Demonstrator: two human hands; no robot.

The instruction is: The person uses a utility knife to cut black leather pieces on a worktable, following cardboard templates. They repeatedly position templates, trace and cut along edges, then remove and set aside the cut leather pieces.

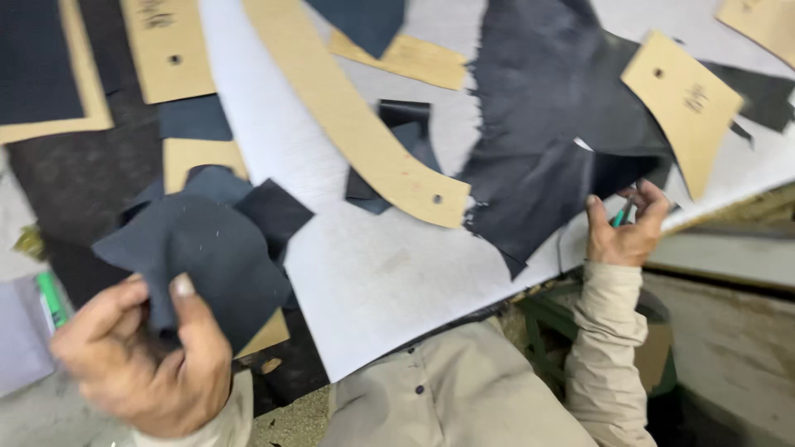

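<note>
— What does each grip have?

— The left hand (141, 356) is closed, thumb over fingers, on a cut piece of dark leather (199, 252) at the lower left. The right hand (625, 232) is closed narrowly around a green pen (619, 217), held at the near edge of the large dark leather sheet (546, 132).

— Where do those pieces lie?

— The cut piece is lifted above a stack of dark offcuts and a tan card pattern (195, 157) on the left. The large sheet is spread on the pale grey cutting board (373, 273), its ragged edge just beside the right hand.

— And the surface itself?

— The board covers most of the bench and its corner juts toward the person's beige shirt. A long curved cardboard pattern (356, 124) lies across it, and a smaller card template with a hole (683, 103) rests on the leather sheet at the right. Another green marker (51, 298) lies at the far left.

— The room?

— Below the bench there is a green stool frame (542, 319) and a rough, dusty floor.
</note>
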